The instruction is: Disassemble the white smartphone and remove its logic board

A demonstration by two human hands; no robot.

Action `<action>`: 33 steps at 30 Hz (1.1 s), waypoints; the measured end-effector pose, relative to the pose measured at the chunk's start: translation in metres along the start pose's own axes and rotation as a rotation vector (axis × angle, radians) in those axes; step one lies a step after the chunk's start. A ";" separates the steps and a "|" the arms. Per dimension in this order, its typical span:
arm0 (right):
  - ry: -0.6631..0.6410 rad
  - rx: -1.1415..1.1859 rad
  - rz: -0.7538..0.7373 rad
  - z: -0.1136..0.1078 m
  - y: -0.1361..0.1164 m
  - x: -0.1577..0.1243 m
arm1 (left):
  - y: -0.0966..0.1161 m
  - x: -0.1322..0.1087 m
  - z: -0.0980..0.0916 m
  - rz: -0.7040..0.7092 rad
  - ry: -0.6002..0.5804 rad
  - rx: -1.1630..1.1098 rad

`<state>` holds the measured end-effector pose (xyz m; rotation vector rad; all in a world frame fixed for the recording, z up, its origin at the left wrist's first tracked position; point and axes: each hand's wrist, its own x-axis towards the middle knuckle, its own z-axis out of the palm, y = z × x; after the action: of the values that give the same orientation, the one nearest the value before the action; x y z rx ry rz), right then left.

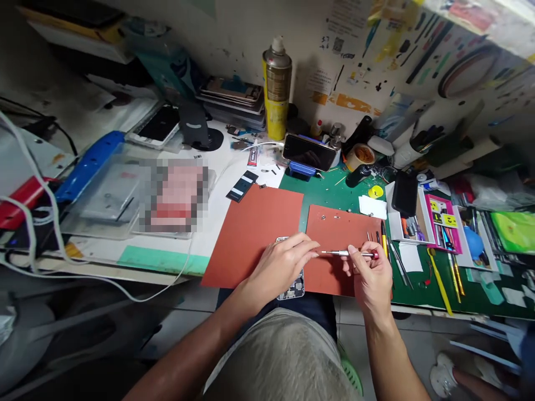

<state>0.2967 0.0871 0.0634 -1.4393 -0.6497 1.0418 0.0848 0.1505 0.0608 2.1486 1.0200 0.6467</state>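
Note:
My right hand (373, 273) grips a small precision screwdriver (340, 254) with a silver shaft and red end, held level and pointing left. Its tip meets the fingertips of my left hand (286, 262), which are drawn together in a pinch; whatever is between them is too small to make out. Below my left hand lies an opened smartphone (292, 289) with its inner parts showing, mostly covered by the hand. The phone sits at the front edge of a brown-red work mat (259, 223). On a second brown-red mat (334, 225) to the right lie several tiny parts.
A spray can (276, 89) stands at the back beside a propped phone (309, 153). To the right are tweezers (400, 264), a yellow tool (439, 281) and boxes of tools (443, 223). White cables (121, 292) hang over the left table edge.

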 end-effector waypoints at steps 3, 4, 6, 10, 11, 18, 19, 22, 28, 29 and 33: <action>0.001 0.020 0.006 -0.009 0.001 -0.001 | 0.004 0.006 0.003 0.027 -0.047 0.027; -0.002 0.025 0.004 -0.012 0.002 -0.001 | 0.006 0.008 0.004 0.041 -0.063 0.029; -0.006 0.034 0.000 -0.017 0.004 -0.001 | 0.009 0.012 0.006 0.070 -0.092 0.029; 0.015 0.050 -0.032 -0.031 0.006 -0.003 | 0.013 0.024 0.007 0.130 -0.141 0.061; 0.047 0.044 -0.055 -0.034 0.006 -0.005 | 0.013 0.030 0.007 0.148 -0.151 0.079; 0.407 -0.019 -0.234 -0.047 0.017 -0.028 | 0.013 0.107 0.033 0.363 -0.193 0.292; 0.419 -0.014 -0.234 -0.045 0.020 -0.031 | 0.014 0.120 0.040 0.393 -0.209 0.340; 0.416 0.007 -0.207 -0.043 0.027 -0.035 | 0.021 0.153 0.060 0.421 -0.290 0.412; 0.408 0.009 -0.137 -0.049 0.031 -0.036 | 0.018 0.186 0.078 0.431 -0.382 0.455; 0.409 0.003 -0.132 -0.050 0.030 -0.035 | 0.015 0.189 0.079 0.461 -0.400 0.467; 0.411 -0.017 -0.124 -0.053 0.029 -0.032 | 0.004 0.195 0.079 0.573 -0.444 0.507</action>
<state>0.3241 0.0297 0.0384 -1.5486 -0.4419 0.6186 0.2512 0.2779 0.0404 2.8918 0.3351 0.1275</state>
